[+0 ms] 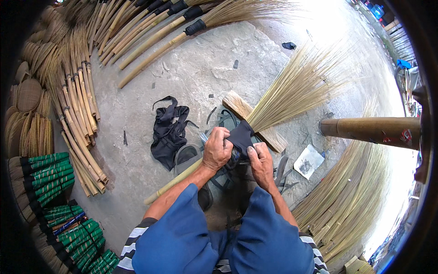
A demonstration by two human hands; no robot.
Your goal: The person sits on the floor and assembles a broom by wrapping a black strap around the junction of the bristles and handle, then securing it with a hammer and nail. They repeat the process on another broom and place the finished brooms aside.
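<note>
A broom of pale straw bristles (299,84) lies across the ground in front of me, its bamboo handle (159,194) passing under my left forearm. Black cloth (240,136) wraps the neck where the bristles gather. Closed on the cloth's left side is my left hand (218,150), thumb and fingers pressed together. My right hand (261,164) pinches its right edge between thumb and fingers, so the cloth is stretched between both hands. Under the broom's neck rests a wooden block (237,105). Exactly how the cloth is fixed underneath is hidden.
A crumpled black cloth (169,132) lies left of my hands. Finished-looking brooms (153,59) lie at the back left, green-handled bundles (48,178) at the left. A bamboo post (369,128) and long loose straw (349,196) are at right, near a white sheet (309,161).
</note>
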